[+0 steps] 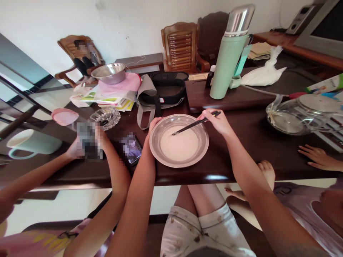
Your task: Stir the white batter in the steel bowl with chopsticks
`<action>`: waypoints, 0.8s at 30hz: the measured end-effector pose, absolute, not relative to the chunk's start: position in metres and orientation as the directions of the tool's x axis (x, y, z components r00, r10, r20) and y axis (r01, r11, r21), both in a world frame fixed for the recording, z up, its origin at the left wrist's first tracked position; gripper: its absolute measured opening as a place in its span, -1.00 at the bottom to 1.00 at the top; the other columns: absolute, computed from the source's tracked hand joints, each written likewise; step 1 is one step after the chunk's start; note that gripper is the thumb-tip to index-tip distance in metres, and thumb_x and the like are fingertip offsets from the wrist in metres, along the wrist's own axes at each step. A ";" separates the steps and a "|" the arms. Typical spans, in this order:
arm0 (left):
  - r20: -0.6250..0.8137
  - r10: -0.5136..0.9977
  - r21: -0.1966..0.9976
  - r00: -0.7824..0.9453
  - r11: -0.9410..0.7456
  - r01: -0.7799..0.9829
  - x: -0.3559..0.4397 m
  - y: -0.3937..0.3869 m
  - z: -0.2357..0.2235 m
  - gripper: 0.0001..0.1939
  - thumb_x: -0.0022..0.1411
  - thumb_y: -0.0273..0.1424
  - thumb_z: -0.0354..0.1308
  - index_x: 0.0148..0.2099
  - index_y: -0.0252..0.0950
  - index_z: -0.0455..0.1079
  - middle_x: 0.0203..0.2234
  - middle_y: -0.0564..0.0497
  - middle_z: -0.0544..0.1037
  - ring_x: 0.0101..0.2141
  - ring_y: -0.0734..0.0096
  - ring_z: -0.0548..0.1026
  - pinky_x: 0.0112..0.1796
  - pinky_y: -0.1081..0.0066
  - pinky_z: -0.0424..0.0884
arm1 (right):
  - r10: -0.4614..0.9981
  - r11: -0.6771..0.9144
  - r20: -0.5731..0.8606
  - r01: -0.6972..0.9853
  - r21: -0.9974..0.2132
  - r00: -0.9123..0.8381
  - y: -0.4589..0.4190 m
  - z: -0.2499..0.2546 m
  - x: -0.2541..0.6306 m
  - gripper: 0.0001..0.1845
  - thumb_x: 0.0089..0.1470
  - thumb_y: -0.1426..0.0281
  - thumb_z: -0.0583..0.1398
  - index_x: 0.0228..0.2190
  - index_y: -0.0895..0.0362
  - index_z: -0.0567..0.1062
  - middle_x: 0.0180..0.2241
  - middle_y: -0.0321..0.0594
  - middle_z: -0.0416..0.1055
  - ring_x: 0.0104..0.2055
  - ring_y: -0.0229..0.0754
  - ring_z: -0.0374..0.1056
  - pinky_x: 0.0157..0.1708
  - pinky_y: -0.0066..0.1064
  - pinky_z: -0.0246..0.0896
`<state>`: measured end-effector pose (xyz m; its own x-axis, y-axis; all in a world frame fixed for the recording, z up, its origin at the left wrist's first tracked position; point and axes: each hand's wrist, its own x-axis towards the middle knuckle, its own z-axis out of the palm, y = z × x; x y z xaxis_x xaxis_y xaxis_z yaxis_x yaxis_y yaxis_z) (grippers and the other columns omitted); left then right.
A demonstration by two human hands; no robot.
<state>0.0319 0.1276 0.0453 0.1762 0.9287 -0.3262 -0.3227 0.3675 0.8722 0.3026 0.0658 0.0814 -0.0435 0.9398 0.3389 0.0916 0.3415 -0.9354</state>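
A shallow metal bowl (162, 157) with pale pinkish-white liquid stands at the near edge of the dark table (241, 135). My left hand (153, 126) rests against the bowl's left rim, fingers curled on it. My right hand (217, 121) pinches a pair of dark chopsticks (194, 125), whose tips dip into the liquid near the bowl's middle. My bare knees show below the table edge.
A person on the left holds a phone in both hands (88, 141); another phone (131, 149) lies beside the bowl. On the right another person's hand (317, 157) lies flat. A green thermos (227, 60), glass jar (294, 114), black bag (163, 91), ashtray (105, 117) and mug (33, 144) stand around.
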 end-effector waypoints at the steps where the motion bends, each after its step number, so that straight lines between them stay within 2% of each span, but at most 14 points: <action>1: -0.342 0.922 0.864 0.178 0.384 -0.326 0.032 0.128 0.046 -0.78 0.27 -0.34 0.10 -0.31 -0.35 0.51 -0.49 -0.04 0.53 -0.35 0.19 0.55 -0.21 0.34 0.51 | 0.938 0.347 0.348 0.090 -0.934 -0.002 0.066 0.081 0.304 -0.46 0.02 -0.13 0.28 -0.60 0.08 0.55 -0.54 -0.20 0.60 -0.41 -0.16 0.51 -0.41 -0.37 0.32; 4: -0.375 0.910 0.842 0.177 0.414 -0.346 0.032 0.128 0.048 -0.74 0.29 -0.38 0.04 -0.39 -0.36 0.47 -0.54 -0.03 0.50 -0.44 0.28 0.51 -0.27 0.38 0.49 | 0.936 0.349 0.351 0.073 -0.934 0.020 0.068 0.079 0.306 -0.43 0.03 -0.14 0.27 -0.64 0.08 0.53 -0.59 -0.19 0.57 -0.47 -0.17 0.47 -0.49 -0.37 0.24; 8: -0.388 0.907 0.823 0.165 0.422 -0.381 0.036 0.128 0.050 -0.67 0.32 -0.40 -0.01 -0.49 -0.35 0.38 -0.62 0.00 0.42 -0.56 0.41 0.41 -0.36 0.47 0.44 | 0.935 0.354 0.351 0.069 -0.933 -0.046 0.068 0.078 0.306 -0.47 0.06 -0.10 0.27 -0.61 0.08 0.56 -0.55 -0.20 0.59 -0.45 -0.19 0.48 -0.45 -0.38 0.27; 11: -0.400 0.900 0.814 0.173 0.436 -0.384 0.038 0.128 0.051 -0.70 0.31 -0.39 0.03 -0.46 -0.34 0.40 -0.61 0.01 0.44 -0.55 0.40 0.42 -0.39 0.48 0.43 | 0.937 0.350 0.347 0.079 -0.933 -0.045 0.067 0.080 0.306 -0.48 0.07 -0.09 0.27 -0.59 0.08 0.56 -0.54 -0.21 0.60 -0.42 -0.18 0.50 -0.43 -0.39 0.29; 15: -0.402 0.895 0.811 0.193 0.446 -0.379 0.039 0.129 0.051 -0.72 0.29 -0.38 0.00 -0.40 -0.35 0.45 -0.61 -0.01 0.46 -0.52 0.35 0.46 -0.38 0.45 0.46 | 0.936 0.353 0.352 0.072 -0.933 -0.026 0.065 0.082 0.307 -0.45 0.06 -0.11 0.27 -0.64 0.08 0.54 -0.58 -0.21 0.58 -0.47 -0.18 0.48 -0.46 -0.37 0.27; 19: -0.381 0.898 0.817 0.219 0.438 -0.374 0.038 0.128 0.049 -0.73 0.27 -0.37 0.01 -0.36 -0.37 0.48 -0.56 -0.02 0.50 -0.50 0.34 0.48 -0.34 0.44 0.47 | 0.931 0.354 0.347 0.051 -0.934 -0.110 0.067 0.081 0.308 -0.52 0.08 -0.05 0.29 -0.59 0.08 0.58 -0.53 -0.23 0.60 -0.42 -0.19 0.52 -0.33 -0.36 0.34; 24: -0.372 0.895 0.826 0.246 0.440 -0.353 0.034 0.130 0.049 -0.74 0.22 -0.35 0.03 -0.32 -0.38 0.49 -0.53 -0.01 0.52 -0.43 0.29 0.52 -0.27 0.41 0.48 | 0.921 0.384 0.386 0.039 -0.922 0.053 0.072 0.077 0.313 -0.46 0.06 -0.09 0.28 -0.65 0.08 0.53 -0.61 -0.26 0.54 -0.49 -0.21 0.48 -0.43 -0.39 0.26</action>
<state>0.0340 0.1300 0.0486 0.2459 0.8953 -0.3715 -0.3531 0.4397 0.8258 0.3132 0.0716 0.0767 0.0526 0.9210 0.3859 0.0392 0.3843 -0.9224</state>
